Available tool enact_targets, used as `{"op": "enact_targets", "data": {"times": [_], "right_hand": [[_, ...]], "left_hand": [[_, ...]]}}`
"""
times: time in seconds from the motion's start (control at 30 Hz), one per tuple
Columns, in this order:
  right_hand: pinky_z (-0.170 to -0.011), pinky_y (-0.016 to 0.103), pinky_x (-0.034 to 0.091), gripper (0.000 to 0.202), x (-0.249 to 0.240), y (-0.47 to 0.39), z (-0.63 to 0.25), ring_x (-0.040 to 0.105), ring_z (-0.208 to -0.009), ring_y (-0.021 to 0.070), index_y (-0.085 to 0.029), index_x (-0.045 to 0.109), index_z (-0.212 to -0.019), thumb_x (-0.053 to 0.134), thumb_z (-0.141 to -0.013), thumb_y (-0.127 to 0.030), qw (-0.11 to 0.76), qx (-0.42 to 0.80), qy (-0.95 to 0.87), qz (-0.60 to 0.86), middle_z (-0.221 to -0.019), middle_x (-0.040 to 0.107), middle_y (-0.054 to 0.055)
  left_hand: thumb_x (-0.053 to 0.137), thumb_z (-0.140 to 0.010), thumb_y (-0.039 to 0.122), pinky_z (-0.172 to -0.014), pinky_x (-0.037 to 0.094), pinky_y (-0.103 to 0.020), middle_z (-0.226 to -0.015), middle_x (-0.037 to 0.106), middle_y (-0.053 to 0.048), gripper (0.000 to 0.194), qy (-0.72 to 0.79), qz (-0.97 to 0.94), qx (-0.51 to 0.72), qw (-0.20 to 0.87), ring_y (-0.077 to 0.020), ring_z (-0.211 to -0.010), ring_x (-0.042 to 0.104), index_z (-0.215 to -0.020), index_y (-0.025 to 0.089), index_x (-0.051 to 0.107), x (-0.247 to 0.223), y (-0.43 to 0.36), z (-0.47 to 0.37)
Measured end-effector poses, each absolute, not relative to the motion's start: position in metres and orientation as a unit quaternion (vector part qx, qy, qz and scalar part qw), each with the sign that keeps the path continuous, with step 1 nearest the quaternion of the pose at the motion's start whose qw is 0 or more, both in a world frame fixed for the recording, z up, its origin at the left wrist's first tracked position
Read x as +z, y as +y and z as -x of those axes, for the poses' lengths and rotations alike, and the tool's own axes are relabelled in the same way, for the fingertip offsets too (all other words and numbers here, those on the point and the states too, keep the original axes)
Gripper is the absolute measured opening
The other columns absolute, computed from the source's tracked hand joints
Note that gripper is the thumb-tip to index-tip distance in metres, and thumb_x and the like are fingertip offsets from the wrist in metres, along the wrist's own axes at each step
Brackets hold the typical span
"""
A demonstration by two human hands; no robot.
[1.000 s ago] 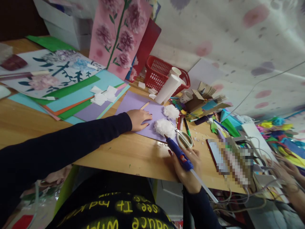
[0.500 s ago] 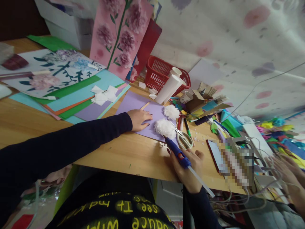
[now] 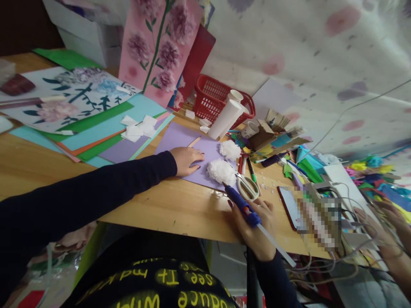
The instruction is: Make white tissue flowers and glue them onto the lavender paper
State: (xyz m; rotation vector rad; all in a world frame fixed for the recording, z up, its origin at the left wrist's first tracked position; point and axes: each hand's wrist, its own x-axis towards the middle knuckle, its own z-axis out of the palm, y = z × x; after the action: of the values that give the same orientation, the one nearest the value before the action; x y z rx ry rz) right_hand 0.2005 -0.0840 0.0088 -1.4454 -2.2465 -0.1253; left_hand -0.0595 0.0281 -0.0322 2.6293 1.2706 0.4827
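Observation:
My left hand [image 3: 186, 161] rests on a sheet of purple paper [image 3: 173, 136], palm down with the fingers stretched out. A wooden stick [image 3: 194, 141] lies on the sheet just beyond it. In my right hand [image 3: 257, 226] is a blue glue gun [image 3: 240, 203], with a clear glue stick [image 3: 278, 247] sticking out of its back end. The nozzle points at a fluffy white paper flower [image 3: 221, 172] on the sheet; I cannot tell whether it touches. A second white flower [image 3: 230, 150] sits behind that one. Scissors [image 3: 247, 187] with pale handles lie beside the flowers.
Beyond the sheet stand a white paper roll [image 3: 226, 119] and a red basket [image 3: 212, 95]. Coloured papers [image 3: 118, 128] and white squares [image 3: 138, 128] lie to the left. A phone [image 3: 289, 208] and cables are on the right, near another person's hands [image 3: 379, 226].
The glue gun in my right hand has shifted very slightly right and down. My left hand stays on the purple paper. The other person's hands have moved.

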Motion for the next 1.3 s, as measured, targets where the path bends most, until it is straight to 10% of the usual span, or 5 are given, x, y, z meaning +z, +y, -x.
{"op": "enact_targets", "data": {"times": [1.3], "right_hand": [[-0.064, 0.033, 0.033, 0.035, -0.001, -0.083, -0.205, 0.047, -0.048, 0.0136, -0.019, 0.059, -0.064, 0.056, -0.086, -0.047, 0.243, 0.027, -0.791, 0.561, -0.051, 0.053, -0.002]], "left_hand": [[0.051, -0.088, 0.029, -0.089, 0.043, -0.038, -0.103, 0.063, -0.018, 0.028, 0.694, -0.711, 0.106, 0.033, -0.0279, -0.101, 0.057, -0.097, 0.006, 0.065, -0.014, 0.034, 0.075]]}}
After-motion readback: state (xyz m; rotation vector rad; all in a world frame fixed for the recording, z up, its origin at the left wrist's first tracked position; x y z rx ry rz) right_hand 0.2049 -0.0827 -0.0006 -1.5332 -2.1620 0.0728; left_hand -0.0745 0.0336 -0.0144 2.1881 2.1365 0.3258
